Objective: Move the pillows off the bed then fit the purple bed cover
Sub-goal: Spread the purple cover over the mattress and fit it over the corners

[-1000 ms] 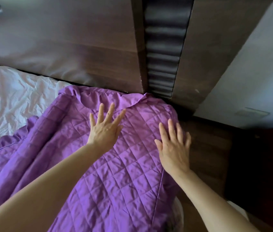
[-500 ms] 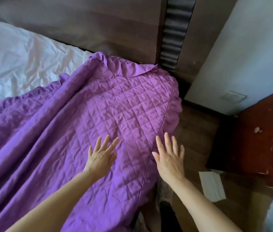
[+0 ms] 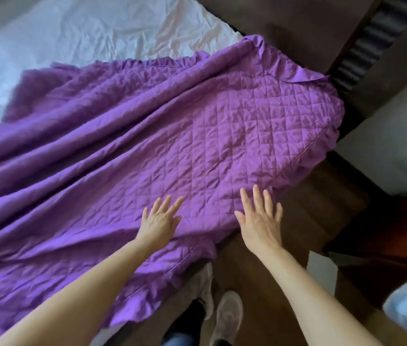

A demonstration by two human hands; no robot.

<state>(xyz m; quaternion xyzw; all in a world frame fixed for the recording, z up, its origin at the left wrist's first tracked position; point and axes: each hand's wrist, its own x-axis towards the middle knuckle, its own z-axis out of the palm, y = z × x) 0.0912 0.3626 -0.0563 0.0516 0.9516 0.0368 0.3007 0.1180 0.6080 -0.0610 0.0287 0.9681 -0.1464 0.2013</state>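
Both our hands are flat, fingers straight and spread, gripping nothing. Our left hand lies palm down on the purple bed cover; our right hand reaches its frilled edge, palm over the wooden floor. The cover drapes the bed's near corner, wrinkled towards the left, its far corner by the dark headboard. Beyond it lies the white sheet.

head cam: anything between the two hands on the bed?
Only the purple bed cover: bare quilted fabric spans from the left hand to the right hand, close to the cover's frilled edge. Shows in the head view.
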